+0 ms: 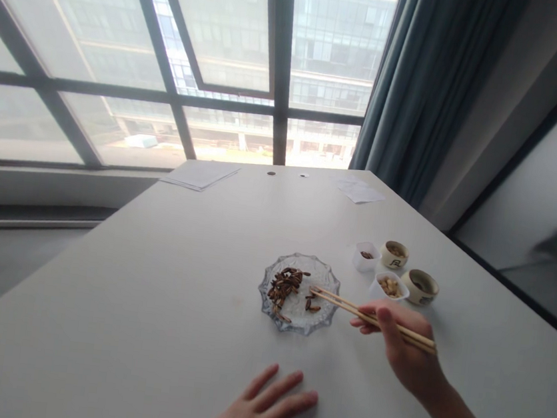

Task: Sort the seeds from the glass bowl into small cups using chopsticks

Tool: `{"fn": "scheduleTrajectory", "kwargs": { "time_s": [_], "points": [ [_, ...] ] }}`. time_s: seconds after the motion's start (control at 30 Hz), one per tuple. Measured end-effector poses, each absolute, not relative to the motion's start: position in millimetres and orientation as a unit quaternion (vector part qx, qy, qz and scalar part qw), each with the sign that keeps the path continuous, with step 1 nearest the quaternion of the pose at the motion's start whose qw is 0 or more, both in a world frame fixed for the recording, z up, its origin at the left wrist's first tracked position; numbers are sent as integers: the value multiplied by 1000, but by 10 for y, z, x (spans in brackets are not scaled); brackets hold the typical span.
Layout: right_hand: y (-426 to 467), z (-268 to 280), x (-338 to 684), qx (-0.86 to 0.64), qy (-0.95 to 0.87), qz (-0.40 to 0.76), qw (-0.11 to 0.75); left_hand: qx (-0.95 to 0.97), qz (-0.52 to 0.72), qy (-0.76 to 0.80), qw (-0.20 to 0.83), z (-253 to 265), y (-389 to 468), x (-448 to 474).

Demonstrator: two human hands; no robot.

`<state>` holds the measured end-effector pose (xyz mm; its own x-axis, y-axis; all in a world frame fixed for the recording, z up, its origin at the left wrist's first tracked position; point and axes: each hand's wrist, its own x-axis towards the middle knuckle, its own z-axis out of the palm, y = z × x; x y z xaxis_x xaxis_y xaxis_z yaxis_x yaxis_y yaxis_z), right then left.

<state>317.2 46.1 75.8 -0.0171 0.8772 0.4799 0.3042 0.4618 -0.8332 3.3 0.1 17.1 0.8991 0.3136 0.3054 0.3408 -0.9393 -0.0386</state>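
My right hand (406, 348) is closed around a pair of wooden chopsticks (348, 304), which point left over a clear glass plate (320, 324) with a scalloped rim. Their tips are at a few brown seeds (312, 305) on the plate's right side; whether they pinch one I cannot tell. A larger heap of sunflower seeds (284, 287), dark and striped, lies on the plate's left half. Flat on the white table, just in front of the plate, rests my left hand (270, 413) with its fingers spread and nothing in it.
Beyond my right hand stand a small white cup (364, 259) with dark seeds, a white cup (381, 284) with pale nuts, and two cream ceramic cups (394, 261) with dark markings. Papers (199, 174) lie at the far left of the table (159, 289), more sheets (359, 191) at the far right.
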Motion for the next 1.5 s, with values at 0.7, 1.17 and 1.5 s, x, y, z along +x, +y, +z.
{"fn": "scheduleTrajectory", "kwargs": {
  "time_s": [0.7,1.17,1.5],
  "points": [
    [509,734,3177,-487,-556,217,637,-974,-143,-175,29,171,-11,37],
    [796,825,3697,-544,-447,148,694,-975,-141,-171,30,153,4,40],
    [695,867,3561,-511,-461,177,704,-975,-141,-169,27,161,-7,41]
  ]
}}
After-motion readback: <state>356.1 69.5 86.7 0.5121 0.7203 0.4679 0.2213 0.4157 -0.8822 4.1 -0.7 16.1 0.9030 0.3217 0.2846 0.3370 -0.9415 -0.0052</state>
